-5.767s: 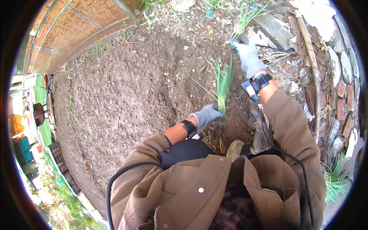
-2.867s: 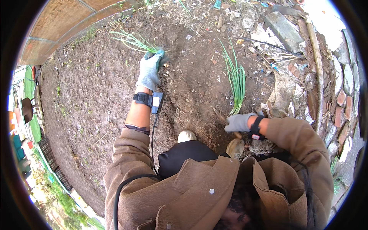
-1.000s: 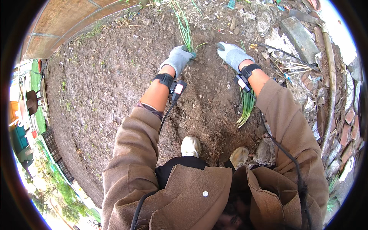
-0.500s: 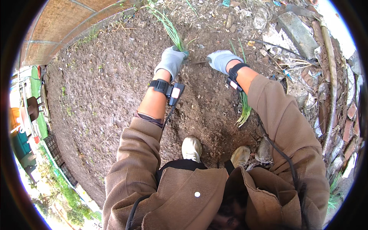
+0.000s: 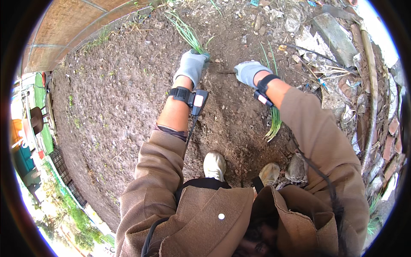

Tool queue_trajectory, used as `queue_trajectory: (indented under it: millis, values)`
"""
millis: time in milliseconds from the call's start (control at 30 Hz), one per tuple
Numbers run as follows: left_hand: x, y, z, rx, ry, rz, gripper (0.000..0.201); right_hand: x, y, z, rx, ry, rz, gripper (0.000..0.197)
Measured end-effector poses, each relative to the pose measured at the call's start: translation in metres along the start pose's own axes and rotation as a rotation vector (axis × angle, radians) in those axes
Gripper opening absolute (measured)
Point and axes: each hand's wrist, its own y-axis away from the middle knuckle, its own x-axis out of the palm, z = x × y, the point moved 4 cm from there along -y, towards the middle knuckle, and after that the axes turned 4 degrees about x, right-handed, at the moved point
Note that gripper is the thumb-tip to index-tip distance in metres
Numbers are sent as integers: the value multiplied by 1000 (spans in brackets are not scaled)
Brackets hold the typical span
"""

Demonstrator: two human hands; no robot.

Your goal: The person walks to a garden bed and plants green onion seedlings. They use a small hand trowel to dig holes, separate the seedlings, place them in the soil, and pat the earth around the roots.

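Grey-gloved left hand point(image 5: 191, 68) grips a bunch of slender green plants point(image 5: 188, 34), leaves extending beyond it. Grey-gloved right hand point(image 5: 249, 73) is closed on a thin, dark-bladed tool point(image 5: 225, 72), blade toward the left.

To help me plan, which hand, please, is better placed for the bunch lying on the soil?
Probably the right hand, which is nearer the green bunch, though it seems to hold a thin tool; the left hand, farther off, grips other green stalks.

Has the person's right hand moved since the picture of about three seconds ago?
Yes. Judged against the grey block, the right hand has moved forward, up the picture, and somewhat to the left.
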Motion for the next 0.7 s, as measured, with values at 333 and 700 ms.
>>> queue_trajectory:
  millis: [333,700]
  values:
    - [3,-3,20,-64,-106,7,22,-30,-3,-19,51,-68,-250,34]
    - [13,-36,55,-43,-150,129,23,21,129,22,-122,-174,350,41]
